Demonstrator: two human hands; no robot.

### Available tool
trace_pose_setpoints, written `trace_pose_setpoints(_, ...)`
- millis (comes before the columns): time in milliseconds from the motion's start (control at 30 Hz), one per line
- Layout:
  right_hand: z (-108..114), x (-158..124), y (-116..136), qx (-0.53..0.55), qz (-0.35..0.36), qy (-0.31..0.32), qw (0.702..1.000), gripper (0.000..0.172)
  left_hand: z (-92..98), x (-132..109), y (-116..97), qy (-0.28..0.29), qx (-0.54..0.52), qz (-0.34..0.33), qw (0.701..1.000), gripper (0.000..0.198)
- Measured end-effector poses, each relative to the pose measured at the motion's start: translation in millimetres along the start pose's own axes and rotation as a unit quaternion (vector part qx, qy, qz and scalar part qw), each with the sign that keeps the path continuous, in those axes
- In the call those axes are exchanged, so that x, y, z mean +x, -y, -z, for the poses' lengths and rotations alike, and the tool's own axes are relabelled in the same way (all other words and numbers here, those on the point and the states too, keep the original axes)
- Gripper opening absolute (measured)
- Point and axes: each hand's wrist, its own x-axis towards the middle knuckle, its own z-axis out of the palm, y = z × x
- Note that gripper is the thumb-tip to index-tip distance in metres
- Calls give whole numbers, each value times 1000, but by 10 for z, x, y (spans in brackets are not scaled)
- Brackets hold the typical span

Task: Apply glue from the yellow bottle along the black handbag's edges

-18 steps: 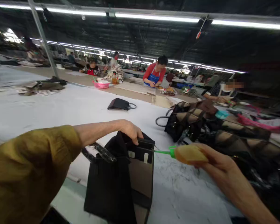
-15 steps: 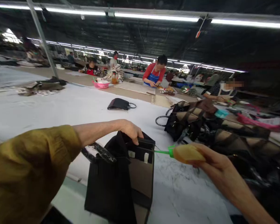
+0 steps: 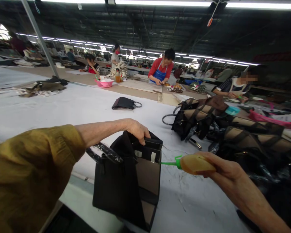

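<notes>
While your right hand (image 3: 217, 165) grips the squeeze bottle (image 3: 196, 164), its green nozzle (image 3: 168, 163) reaches out leftward from those fingers, aimed at the black bag (image 3: 116, 191). The bottle's long axis lies close to level, running from your right fingers toward the bag's open side, and the nozzle tip ends at the upright edge there; whether it touches, you cannot tell from this view. The bag stands below your left fingers, open side turned toward your right hand, and your left hand (image 3: 137, 130) is the nearer to it. Those fingers are curled over its top edge and appear to pinch it. Your right fingers are closed around the bottle's rear, spread only to its width. Pale tabs (image 3: 153, 157) sit just below your left fingertips, inside the bag.
</notes>
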Motion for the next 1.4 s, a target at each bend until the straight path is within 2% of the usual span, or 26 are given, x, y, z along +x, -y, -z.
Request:
trace_pose_setpoints(333,-80,-163,-4,-29,-10,12,999,25,-11,7,-32,-8,18,-16,1000,33)
trace_pose_setpoints(467,-141,-236,-31,-47,-29,3,998,31,-17,5,-36,-10,27,-15,999,32)
trace_pose_setpoints(867,-257,-397,26,-25,-54,52,997,27,-36,30,-31,-7,33,-26,999,29)
trace_pose_setpoints(1067,-310,-485,-44,-14,-87,46,995,29,-62,15,-46,-20,47,-7,999,32)
trace_pose_setpoints(1200,-288,-493,-7,11,-94,75,993,25,-46,-103,-157,-23,50,-10,998,30)
trace_pose_setpoints(1300,-275,-466,24,22,-83,54,995,27,34,-275,-320,-45,84,-1,995,29)
trace_pose_setpoints(1400,-281,-425,4,48,-75,23,996,29,135,-456,-503,-93,148,15,985,23)
